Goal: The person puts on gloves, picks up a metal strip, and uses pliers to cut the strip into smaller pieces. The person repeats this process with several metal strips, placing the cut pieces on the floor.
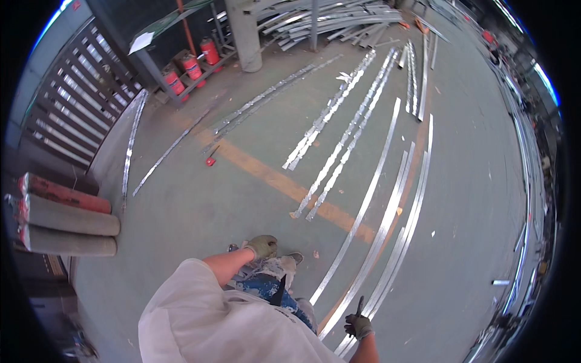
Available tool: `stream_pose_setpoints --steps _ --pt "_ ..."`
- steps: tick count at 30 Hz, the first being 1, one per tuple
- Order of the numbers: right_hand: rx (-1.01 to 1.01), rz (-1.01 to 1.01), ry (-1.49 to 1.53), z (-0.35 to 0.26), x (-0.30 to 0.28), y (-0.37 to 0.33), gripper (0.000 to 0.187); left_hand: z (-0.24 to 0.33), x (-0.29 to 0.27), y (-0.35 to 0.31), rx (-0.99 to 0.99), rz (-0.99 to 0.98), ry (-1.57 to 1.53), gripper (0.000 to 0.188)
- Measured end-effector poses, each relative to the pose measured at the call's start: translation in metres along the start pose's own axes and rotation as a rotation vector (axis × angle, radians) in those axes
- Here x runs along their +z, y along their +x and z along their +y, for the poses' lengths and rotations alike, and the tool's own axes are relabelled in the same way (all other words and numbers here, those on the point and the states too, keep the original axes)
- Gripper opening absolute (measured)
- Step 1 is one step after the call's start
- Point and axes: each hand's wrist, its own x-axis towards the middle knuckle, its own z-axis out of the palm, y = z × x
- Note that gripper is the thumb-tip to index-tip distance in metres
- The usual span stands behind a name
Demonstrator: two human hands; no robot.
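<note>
Long, flat, silvery metal strips (382,228) are laid side by side from two o'clock to nearly six, apparently spaced for easy reach. At seven, the olive-gloved left hand (262,246) is loosely curled, its closure and contents hidden; at five, a slim dark object (361,304) is gripped upright by the grey-gloved right hand (360,326), seemingly for ready use.

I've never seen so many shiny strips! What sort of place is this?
Probably a metal workshop: long metal strips lie on the floor, more metal lengths are heaped beyond, with large cylinders at left.
</note>
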Motion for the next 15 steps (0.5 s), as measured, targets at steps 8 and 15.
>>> stream_pose_setpoints --steps 8,15 --pt "-0.213 -0.049 -0.215 -0.126 -0.021 0.011 0.028 -0.054 -0.015 -0.074 -0.223 0.210 -0.300 0.042" --pt "-0.068 -0.060 -0.337 -0.158 -0.024 0.031 0.028 -0.128 0.049 -0.138 -0.491 0.169 -0.360 0.030"
